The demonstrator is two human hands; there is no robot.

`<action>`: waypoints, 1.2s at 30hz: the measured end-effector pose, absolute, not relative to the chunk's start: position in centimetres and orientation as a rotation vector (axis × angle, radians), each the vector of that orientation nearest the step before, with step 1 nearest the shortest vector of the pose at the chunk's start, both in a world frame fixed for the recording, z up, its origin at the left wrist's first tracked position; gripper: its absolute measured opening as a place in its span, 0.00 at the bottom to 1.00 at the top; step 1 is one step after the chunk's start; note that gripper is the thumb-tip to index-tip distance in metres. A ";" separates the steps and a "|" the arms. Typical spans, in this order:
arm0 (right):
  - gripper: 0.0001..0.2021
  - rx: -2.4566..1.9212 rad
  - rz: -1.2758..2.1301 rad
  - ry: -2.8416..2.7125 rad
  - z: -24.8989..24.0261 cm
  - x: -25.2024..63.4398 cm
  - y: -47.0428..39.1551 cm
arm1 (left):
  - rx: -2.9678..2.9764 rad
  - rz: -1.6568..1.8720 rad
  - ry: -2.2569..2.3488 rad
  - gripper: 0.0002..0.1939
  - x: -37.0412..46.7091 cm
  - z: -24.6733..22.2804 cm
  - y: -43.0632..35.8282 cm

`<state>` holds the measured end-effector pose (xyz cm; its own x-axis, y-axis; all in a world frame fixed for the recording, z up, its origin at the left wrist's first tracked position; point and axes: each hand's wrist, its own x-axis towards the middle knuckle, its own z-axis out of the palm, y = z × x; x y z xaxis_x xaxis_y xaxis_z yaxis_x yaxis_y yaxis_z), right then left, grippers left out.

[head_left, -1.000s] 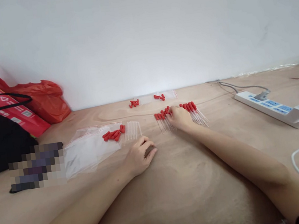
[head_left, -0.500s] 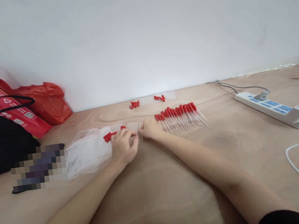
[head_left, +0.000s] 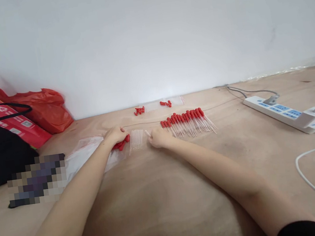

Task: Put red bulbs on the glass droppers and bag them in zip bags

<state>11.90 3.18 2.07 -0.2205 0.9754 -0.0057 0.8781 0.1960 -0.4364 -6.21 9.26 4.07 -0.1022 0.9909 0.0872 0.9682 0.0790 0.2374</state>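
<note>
My left hand (head_left: 115, 134) is over a small pile of red rubber bulbs (head_left: 119, 145), its fingers curled closed around one; the fingertips are partly hidden. To its right, several thin clear dropper tubes (head_left: 137, 139) lie side by side on a clear plastic bag. My right hand (head_left: 160, 137) is closed on a single clear dropper tube (head_left: 147, 133), whose end pokes out past the thumb and finger. Just beyond that hand lies a row of droppers (head_left: 189, 123), red bulbs on their far ends and thin tips towards me.
Another clear bag (head_left: 153, 106) with loose red bulbs (head_left: 139, 111) lies by the wall. White plastic bags (head_left: 85, 150) spread under my left forearm. A power strip (head_left: 281, 111) with cables is at right; red bags (head_left: 49, 111) and a black bag (head_left: 2, 154) are at left.
My left hand has moved left and away from me, from beside the right hand onto the red bulbs. The right hand still holds its tube, now in plainer view.
</note>
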 end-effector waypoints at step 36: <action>0.09 -0.911 0.223 -2.286 -1.3 22.0 -4.2 | 2.379 0.792 1.172 0.08 1.0 0.9 -3.9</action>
<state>22.03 -4.21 -1.26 -0.5408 0.6644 0.5158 0.5521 0.7431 -0.3781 1.02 -3.85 0.86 0.4957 0.8072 0.3204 0.5980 -0.5848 0.5481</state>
